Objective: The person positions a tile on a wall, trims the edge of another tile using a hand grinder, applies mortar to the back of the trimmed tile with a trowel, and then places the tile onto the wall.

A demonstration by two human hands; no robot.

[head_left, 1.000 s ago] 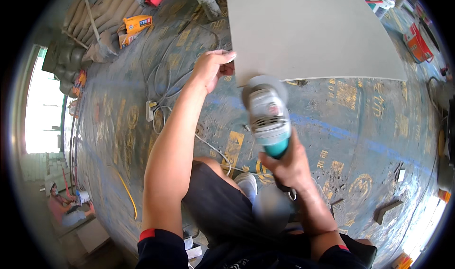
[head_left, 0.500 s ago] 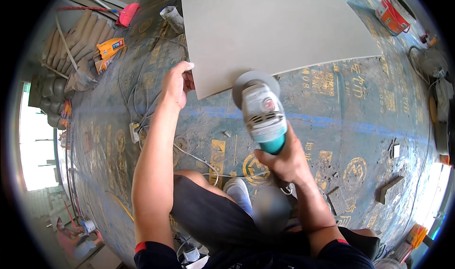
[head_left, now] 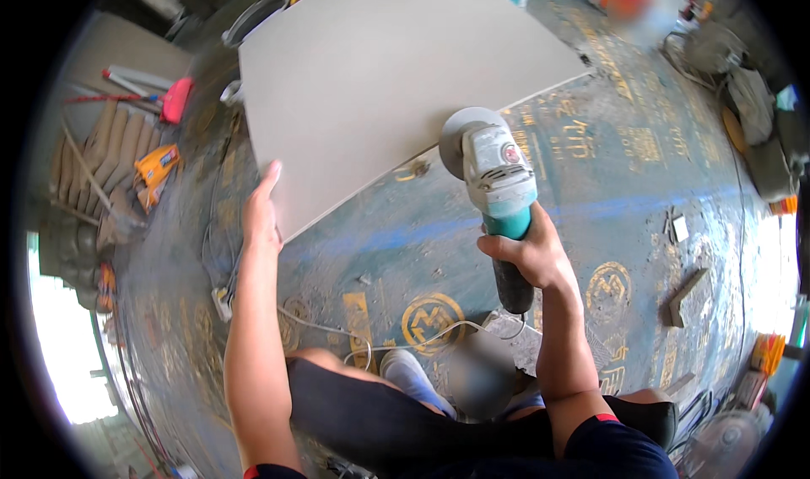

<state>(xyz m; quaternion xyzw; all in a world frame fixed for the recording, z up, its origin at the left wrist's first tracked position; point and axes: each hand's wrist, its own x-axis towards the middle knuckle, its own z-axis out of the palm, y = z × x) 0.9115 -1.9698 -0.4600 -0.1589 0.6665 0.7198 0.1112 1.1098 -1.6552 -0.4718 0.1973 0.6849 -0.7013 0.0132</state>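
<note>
Edge grinding seems in hand: the right hand [head_left: 531, 249] wraps the grinder [head_left: 499, 171], the left hand [head_left: 260, 213] pinches the tile [head_left: 371, 82]. The next pass calls for steady support.

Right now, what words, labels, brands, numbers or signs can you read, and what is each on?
I won't copy wording out, only place it.
Floor sheet: yellow characters and round emblems, clear in places, scuffed elsewhere.
Angle grinder: small red mark, too small to read.
Orange bag: any print too blurred to read.
Pale panel: no lettering visible.
</note>
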